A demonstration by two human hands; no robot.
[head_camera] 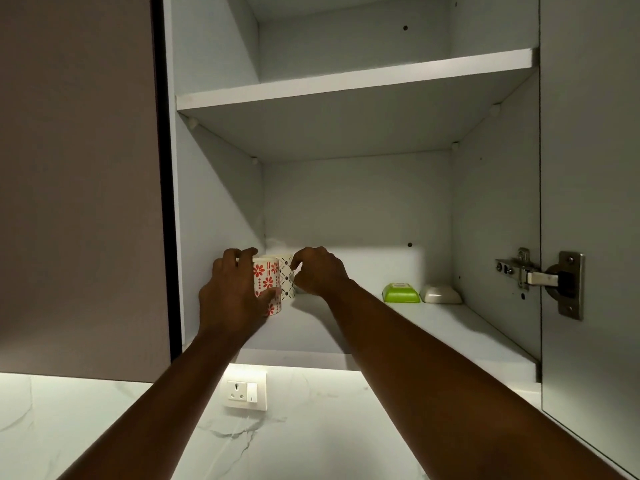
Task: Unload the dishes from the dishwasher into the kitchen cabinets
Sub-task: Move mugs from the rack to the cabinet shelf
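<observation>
Mugs are going onto the bottom shelf (346,327) of the open cabinet, and the head view is catching both hands deep inside it. Left hand (230,292) is wrapping the red-flowered mug (266,284), fingers curling over the rim and thumb pressing low on the front, so it is clamping that mug upright at the left end of the shelf, close to the left cabinet wall (221,209). Just behind it and to its right, touching or nearly so, the black-dotted mug (286,277) is standing upright too. Right hand (317,271) is sitting at that mug's right side, fingers curling in tight; it is probably pinching the handle, though the knuckles are hiding the contact. So each mug is lying straight ahead of its own hand, long axis vertical, and letting go looks like the coming move. Further right along the same shelf, well apart from the mugs, a green dish (401,293) and a grey dish (440,294) are resting upside down.
</observation>
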